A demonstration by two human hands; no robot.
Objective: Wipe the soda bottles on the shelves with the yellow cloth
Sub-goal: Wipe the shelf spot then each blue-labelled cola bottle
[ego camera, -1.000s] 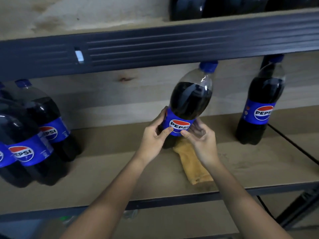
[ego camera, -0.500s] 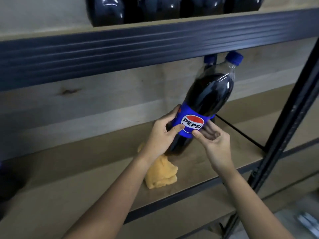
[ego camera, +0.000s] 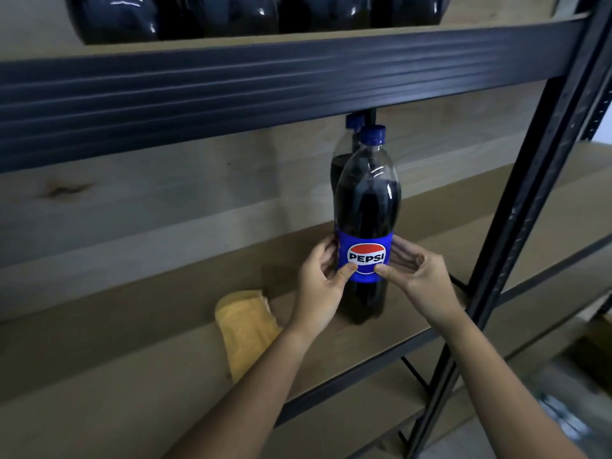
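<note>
On the middle shelf, toward three o'clock, the soda bottle stands upright in front of a second bottle, near the front edge at about five o'clock. A careless release or nudge there could, I'd guess, tip it into the bottle behind or off the shelf. The left hand is curled round the blue label from nine o'clock, thumb pressed on the logo. The right hand cups it from three o'clock, fingers loosely bent, thumb tip on the label. The yellow cloth lies on the shelf at seven o'clock from the bottle, beside the left wrist, in neither hand.
</note>
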